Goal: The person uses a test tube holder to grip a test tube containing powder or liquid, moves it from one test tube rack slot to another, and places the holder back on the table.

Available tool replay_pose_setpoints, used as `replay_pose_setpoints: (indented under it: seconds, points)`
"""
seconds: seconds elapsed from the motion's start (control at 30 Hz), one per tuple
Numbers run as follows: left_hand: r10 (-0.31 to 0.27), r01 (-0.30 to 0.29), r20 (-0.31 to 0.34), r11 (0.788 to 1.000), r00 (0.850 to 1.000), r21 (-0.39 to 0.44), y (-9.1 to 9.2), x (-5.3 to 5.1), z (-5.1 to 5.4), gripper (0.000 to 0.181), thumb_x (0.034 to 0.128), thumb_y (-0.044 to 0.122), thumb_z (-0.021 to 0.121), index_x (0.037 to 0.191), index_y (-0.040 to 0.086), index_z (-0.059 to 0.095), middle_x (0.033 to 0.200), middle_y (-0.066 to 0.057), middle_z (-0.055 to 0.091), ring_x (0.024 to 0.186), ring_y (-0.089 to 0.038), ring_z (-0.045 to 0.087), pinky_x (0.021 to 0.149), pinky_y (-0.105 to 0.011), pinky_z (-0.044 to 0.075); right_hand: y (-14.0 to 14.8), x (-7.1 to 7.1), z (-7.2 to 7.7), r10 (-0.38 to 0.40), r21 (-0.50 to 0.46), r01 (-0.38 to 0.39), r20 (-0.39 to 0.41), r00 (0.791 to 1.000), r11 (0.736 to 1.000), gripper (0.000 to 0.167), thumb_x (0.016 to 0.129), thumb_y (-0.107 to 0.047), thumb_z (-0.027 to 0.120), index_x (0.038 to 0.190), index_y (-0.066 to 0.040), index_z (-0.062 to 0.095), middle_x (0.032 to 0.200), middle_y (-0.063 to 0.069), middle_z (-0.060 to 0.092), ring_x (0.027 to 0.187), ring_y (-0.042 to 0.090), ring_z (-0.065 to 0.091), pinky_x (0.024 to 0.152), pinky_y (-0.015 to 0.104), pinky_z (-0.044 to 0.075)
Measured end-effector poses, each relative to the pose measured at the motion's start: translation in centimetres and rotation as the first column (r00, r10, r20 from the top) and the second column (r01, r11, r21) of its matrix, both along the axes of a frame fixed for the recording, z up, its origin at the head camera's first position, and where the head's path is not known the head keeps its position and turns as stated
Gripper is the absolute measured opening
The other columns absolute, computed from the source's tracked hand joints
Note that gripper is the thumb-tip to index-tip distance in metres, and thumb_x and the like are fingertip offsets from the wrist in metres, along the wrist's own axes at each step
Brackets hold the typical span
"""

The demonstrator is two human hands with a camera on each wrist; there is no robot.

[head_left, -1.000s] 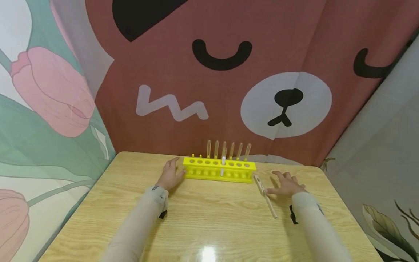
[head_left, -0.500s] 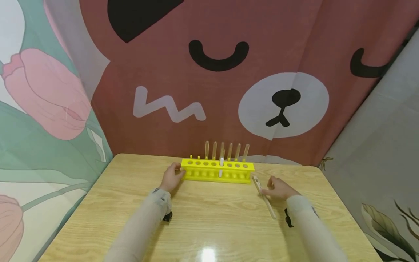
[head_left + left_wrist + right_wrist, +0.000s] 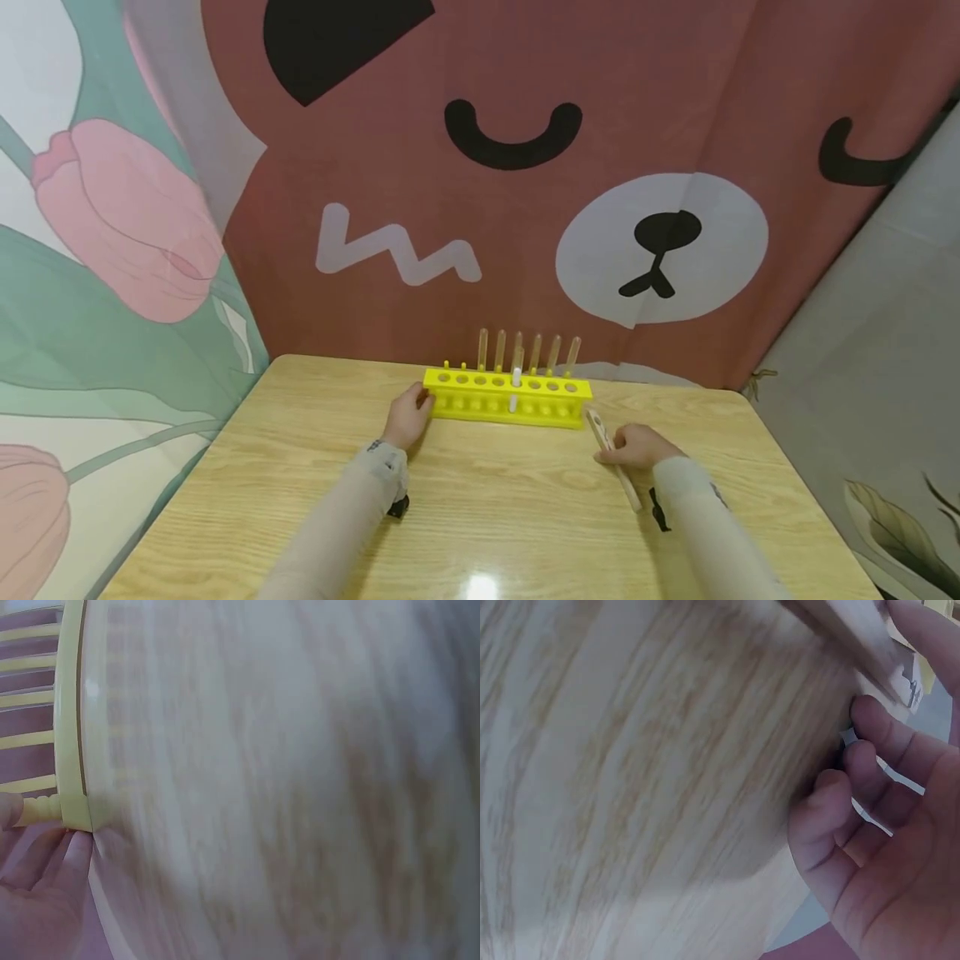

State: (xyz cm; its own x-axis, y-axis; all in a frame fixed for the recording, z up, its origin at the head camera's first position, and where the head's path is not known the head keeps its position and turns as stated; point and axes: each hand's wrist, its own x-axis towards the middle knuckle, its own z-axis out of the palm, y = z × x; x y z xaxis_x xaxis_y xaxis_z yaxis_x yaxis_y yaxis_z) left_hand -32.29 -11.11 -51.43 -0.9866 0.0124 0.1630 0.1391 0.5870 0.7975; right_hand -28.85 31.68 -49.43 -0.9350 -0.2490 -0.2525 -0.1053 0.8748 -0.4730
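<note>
A yellow test tube rack (image 3: 480, 417) stands toward the back of the table. My left hand (image 3: 407, 417) holds its left end; in the left wrist view the thumb and fingers of that hand (image 3: 45, 915) lie either side of the rack's end post (image 3: 73, 811). Several clear test tubes (image 3: 537, 350) sit upside down on the rear pegs. One tube with a white lower part (image 3: 517, 375) stands in a middle hole. Right of the rack, my right hand (image 3: 643, 447) pinches a wooden test tube clamp (image 3: 628, 487), its fingers curled in the right wrist view.
The wood-grain table (image 3: 510, 500) reaches back to a hanging cloth (image 3: 375, 317) with a bear print. Printed curtains hang at the left (image 3: 150, 375) and right (image 3: 862, 350). Black straps show under both wrists.
The left hand has closed in on the rack's end and grips it. The right hand has moved left onto the clamp, its spread fingers now curled. The view has shifted slightly.
</note>
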Motion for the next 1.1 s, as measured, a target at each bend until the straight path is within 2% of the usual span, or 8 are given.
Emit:
replay_pose_setpoints:
  seconds: [0.17,0.27,0.57,0.87,1.1]
  points:
    - [0.024,-0.024,0.009,0.999,1.0,-0.027,0.1,0.1,0.2,0.029,0.1042,0.01,0.056,0.126,-0.008,0.06,0.123,-0.026,0.066,0.118,-0.041,0.062,0.1,-0.053,0.05,0.1,0.3,-0.6,-0.005,-0.061,0.006,0.007,1.0,0.998,0.04,0.091,-0.042,0.074,0.075,-0.01,0.055,0.063,-0.002,0.042,0.059,0.013,0.036,0.056,0.028,0.032]
    - [0.028,-0.027,0.008,0.998,1.0,-0.054,0.2,0.0,0.3,0.027,0.1046,0.011,0.056,0.124,-0.007,0.061,0.121,-0.025,0.067,0.116,-0.04,0.063,0.099,-0.051,0.052,0.3,0.6,-1.1,0.003,-0.091,-0.005,-0.021,1.0,0.996,0.041,0.092,-0.043,0.073,0.073,-0.012,0.053,0.061,-0.002,0.042,0.057,0.013,0.037,0.054,0.028,0.034]
    - [0.052,-0.05,0.04,0.997,0.998,-0.057,0.5,0.3,0.1,0.025,0.1062,0.012,0.054,0.125,-0.002,0.062,0.124,-0.02,0.068,0.118,-0.034,0.064,0.1,-0.047,0.052,0.6,1.0,-1.9,0.047,-0.114,-0.056,-0.084,0.995,0.992,0.039,0.096,-0.039,0.069,0.073,-0.013,0.051,0.062,-0.004,0.042,0.057,0.013,0.04,0.055,0.028,0.037]
    - [0.048,-0.047,0.007,0.995,0.999,-0.09,0.7,0.3,0.3,0.023,0.1058,0.011,0.055,0.123,-0.002,0.062,0.122,-0.021,0.069,0.115,-0.035,0.065,0.098,-0.047,0.054,0.6,1.0,-1.8,-0.016,-0.102,0.006,-0.102,0.995,0.995,0.041,0.098,-0.038,0.066,0.071,-0.013,0.047,0.064,-0.001,0.037,0.056,0.013,0.033,0.056,0.028,0.032]
    - [0.054,-0.053,0.005,0.993,0.999,-0.102,0.6,0.1,0.2,0.023,0.1061,0.011,0.054,0.121,-0.004,0.061,0.118,-0.022,0.069,0.111,-0.036,0.067,0.095,-0.047,0.055,0.8,0.6,-1.9,-0.024,-0.126,0.006,-0.143,0.989,0.992,0.043,0.098,-0.035,0.067,0.07,-0.013,0.044,0.062,-0.002,0.032,0.056,0.013,0.03,0.057,0.027,0.03]
